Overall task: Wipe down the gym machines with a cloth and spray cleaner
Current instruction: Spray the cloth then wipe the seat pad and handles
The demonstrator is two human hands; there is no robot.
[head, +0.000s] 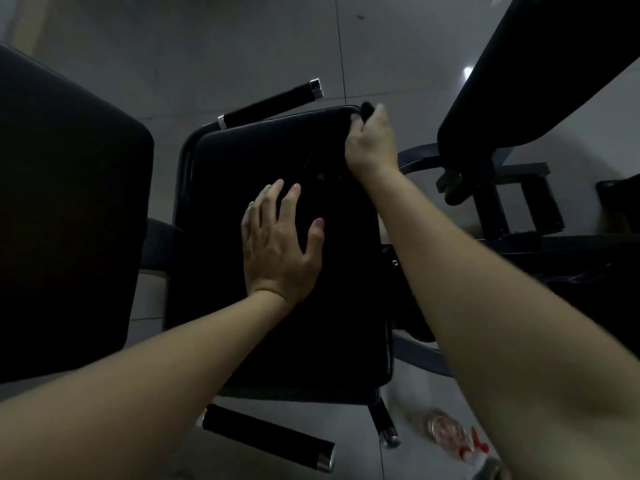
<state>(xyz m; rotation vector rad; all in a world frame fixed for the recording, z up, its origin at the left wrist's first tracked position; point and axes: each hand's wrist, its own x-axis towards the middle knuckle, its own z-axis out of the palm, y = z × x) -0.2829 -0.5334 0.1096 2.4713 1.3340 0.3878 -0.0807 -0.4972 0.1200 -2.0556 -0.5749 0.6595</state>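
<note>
The left hand lies flat on the black seat pad, fingers spread and loose, holding nothing. The right hand is closed around a dark cloth, pressing it to the pad's far right corner. A clear spray bottle with a red trigger lies on the tiled floor near the pad's near right corner, under the right forearm.
</note>
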